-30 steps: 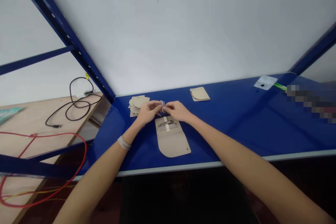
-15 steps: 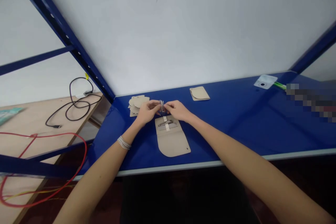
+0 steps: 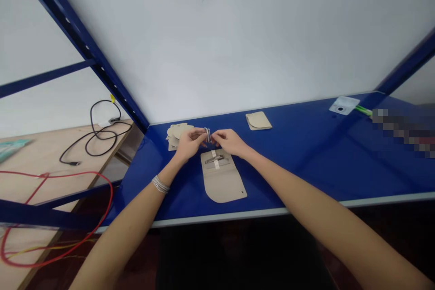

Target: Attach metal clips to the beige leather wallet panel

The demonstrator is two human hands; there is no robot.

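Note:
Between my two hands is a small shiny metal tool [image 3: 208,135], too small to name exactly. My left hand [image 3: 191,142] pinches it from the left. The fingers of my right hand [image 3: 228,141] are closed at its right side; whether they grip it is hard to tell. Just below lies an opened beige case [image 3: 223,184], its rounded flap toward the table's front edge. A metal nail clipper [image 3: 215,159] and a flat metal piece rest across its upper part, crossed by a white strap.
Several beige cases [image 3: 177,132] are piled left of my left hand. One folded beige case [image 3: 258,120] lies behind on the right. A clear packet [image 3: 344,105] with a green item sits far right. Blue posts frame the blue table [image 3: 306,154]; cables lie on a side table.
The metal tool has tilted slightly and moved a little up and left in my left fingers. My right fingers are slightly farther from it. The cases have stayed put.

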